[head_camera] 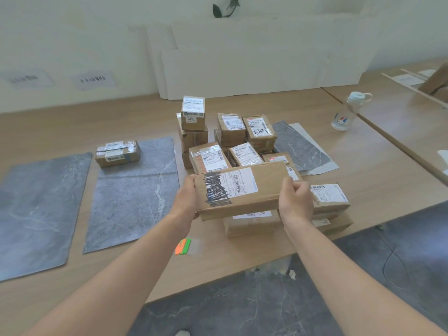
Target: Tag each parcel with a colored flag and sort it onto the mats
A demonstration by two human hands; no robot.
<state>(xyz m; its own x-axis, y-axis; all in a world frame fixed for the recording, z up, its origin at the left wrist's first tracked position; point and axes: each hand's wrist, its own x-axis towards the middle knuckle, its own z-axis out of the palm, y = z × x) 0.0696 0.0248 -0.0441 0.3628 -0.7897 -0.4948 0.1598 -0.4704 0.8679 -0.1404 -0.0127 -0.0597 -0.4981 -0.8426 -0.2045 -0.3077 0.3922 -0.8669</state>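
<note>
Squarely, both hands (pixel 186 200) grip flat cardboard parcel (pixel 242 190); label scribbled.

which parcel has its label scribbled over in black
The flat parcel gripped by left hand and right hand. Dense black scribble covers its label's left end; the others' labels lack it.

Flat brown scribbled-over parcel (pixel 242 190) above the pile (pixel 232 132), beside grey mats (pixel 131 197)

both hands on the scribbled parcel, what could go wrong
The scribbled parcel shows no flag, and both the left hand and right hand grip it, so it may reach a mat untagged; the orange and green flags lie on the table. Swinging it left could knock the small box topping the stack behind.
</note>
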